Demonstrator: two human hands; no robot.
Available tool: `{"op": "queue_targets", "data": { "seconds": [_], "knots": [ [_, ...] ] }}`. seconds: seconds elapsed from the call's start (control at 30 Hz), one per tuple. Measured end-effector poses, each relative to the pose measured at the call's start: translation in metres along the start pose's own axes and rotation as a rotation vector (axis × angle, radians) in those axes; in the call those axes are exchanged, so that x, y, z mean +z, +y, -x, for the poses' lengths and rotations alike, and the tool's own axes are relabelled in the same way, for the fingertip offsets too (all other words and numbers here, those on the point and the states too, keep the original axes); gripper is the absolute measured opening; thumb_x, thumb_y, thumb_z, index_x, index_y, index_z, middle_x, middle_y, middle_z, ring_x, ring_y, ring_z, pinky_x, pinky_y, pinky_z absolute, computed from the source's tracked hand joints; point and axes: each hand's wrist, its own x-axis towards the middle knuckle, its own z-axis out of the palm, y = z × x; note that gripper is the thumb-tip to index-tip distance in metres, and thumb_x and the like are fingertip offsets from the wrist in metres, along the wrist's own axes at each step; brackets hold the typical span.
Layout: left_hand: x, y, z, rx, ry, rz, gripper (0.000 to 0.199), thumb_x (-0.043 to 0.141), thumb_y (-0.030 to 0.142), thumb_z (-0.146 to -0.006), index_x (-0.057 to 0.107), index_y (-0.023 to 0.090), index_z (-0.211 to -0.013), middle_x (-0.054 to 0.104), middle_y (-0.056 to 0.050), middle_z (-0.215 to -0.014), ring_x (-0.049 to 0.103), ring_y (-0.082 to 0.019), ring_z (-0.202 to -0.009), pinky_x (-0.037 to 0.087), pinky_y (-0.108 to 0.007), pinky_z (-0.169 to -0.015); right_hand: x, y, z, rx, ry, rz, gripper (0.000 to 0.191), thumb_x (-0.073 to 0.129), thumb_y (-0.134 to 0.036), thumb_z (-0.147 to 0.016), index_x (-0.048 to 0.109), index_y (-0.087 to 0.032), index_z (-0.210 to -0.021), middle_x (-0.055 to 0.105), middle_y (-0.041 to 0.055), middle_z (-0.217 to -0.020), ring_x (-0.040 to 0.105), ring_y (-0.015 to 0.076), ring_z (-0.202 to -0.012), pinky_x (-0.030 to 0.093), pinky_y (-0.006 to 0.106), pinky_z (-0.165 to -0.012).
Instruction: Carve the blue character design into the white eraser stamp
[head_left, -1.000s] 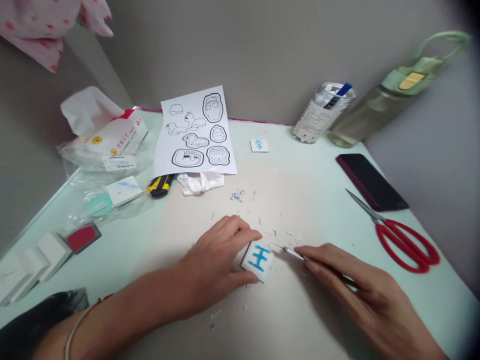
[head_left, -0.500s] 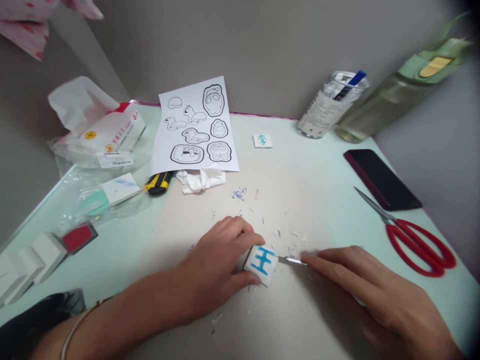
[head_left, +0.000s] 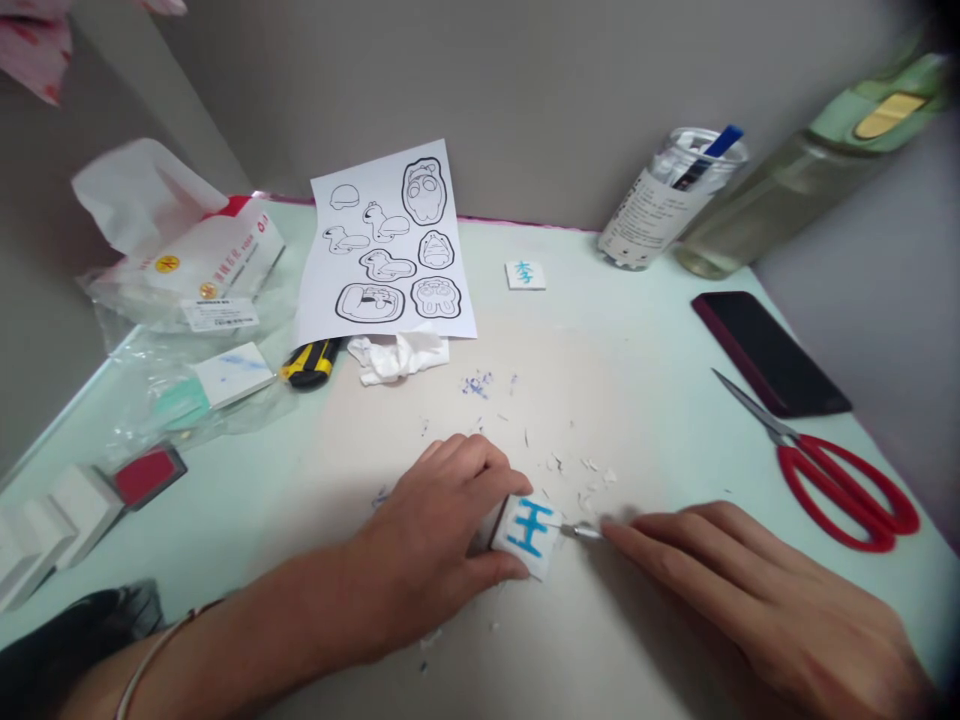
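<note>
Left hand (head_left: 442,525) pinching a small white block (head_left: 529,535) with blue marking against the table (head_left: 637,400), right hand (head_left: 757,600) at its 3 o'clock closed around a thin metal blade (head_left: 581,530), tip touching the block's edge, white shavings (head_left: 581,470) at 12 o'clock, red scissors (head_left: 832,470) well apart at 2 o'clock

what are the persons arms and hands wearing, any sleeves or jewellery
Both forearms are bare, with no sleeves showing. The left hand has a thin pale bangle around its wrist. The right hand shows no rings or watch. Neither wears gloves.
</note>
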Motion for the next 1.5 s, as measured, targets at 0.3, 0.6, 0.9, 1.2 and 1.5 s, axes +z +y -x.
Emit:
{"op": "queue_targets", "data": {
  "seconds": [0.3, 0.6, 0.9, 1.2, 1.5],
  "knots": [
    [0.003, 0.001, 0.001, 0.016, 0.031, -0.015, 0.036, 0.071, 0.031, -0.082, 0.056, 0.017, -0.112, 0.055, -0.006, -0.109, 0.048, -0.024, -0.101, 0.038, -0.04, -0.089, -0.002, -0.002, 0.003, -0.042, -0.025, -0.013, 0.039, 0.028, -0.02, -0.1, 0.059, -0.025, -0.124, 0.065, 0.0011, -0.11, 0.055, 0.018, -0.098, 0.038, 0.029, -0.084],
    [0.006, 0.001, 0.002, 0.026, 0.055, -0.034, 0.036, 0.072, 0.03, -0.081, 0.055, 0.018, -0.111, 0.054, -0.004, -0.108, 0.047, -0.022, -0.099, 0.037, -0.039, -0.088, -0.003, -0.001, 0.012, -0.078, -0.098, 0.011, 0.044, 0.029, -0.02, -0.097, 0.052, -0.018, -0.135, 0.065, 0.0098, -0.112, 0.055, 0.0265, -0.1, 0.042, 0.041, -0.084],
    [0.01, -0.001, 0.002, 0.042, 0.076, -0.048, 0.037, 0.074, 0.031, -0.079, 0.055, 0.019, -0.109, 0.054, -0.003, -0.107, 0.047, -0.022, -0.098, 0.037, -0.038, -0.087, -0.002, 0.001, 0.016, -0.172, -0.114, 0.097, 0.047, 0.027, -0.03, -0.098, 0.052, -0.014, -0.134, 0.065, 0.0134, -0.114, 0.055, 0.0303, -0.1, 0.047, 0.045, -0.08],
    [0.011, -0.001, 0.002, 0.044, 0.083, -0.052, 0.035, 0.073, 0.032, -0.08, 0.057, 0.018, -0.108, 0.055, -0.005, -0.106, 0.047, -0.023, -0.098, 0.038, -0.039, -0.086, -0.001, -0.012, 0.011, -0.206, -0.073, 0.185, 0.05, 0.026, -0.041, -0.098, 0.053, -0.012, -0.129, 0.067, 0.0139, -0.106, 0.057, 0.0298, -0.09, 0.048, 0.045, -0.073],
    [0.008, 0.001, 0.002, 0.046, 0.077, -0.046, 0.034, 0.073, 0.033, -0.081, 0.057, 0.018, -0.106, 0.056, -0.005, -0.105, 0.048, -0.023, -0.097, 0.037, -0.039, -0.086, 0.007, -0.013, 0.013, -0.234, 0.047, 0.197, 0.044, 0.032, -0.034, -0.097, 0.053, -0.01, -0.127, 0.069, 0.0127, -0.107, 0.06, 0.0287, -0.097, 0.051, 0.039, -0.075]
  ]
}}
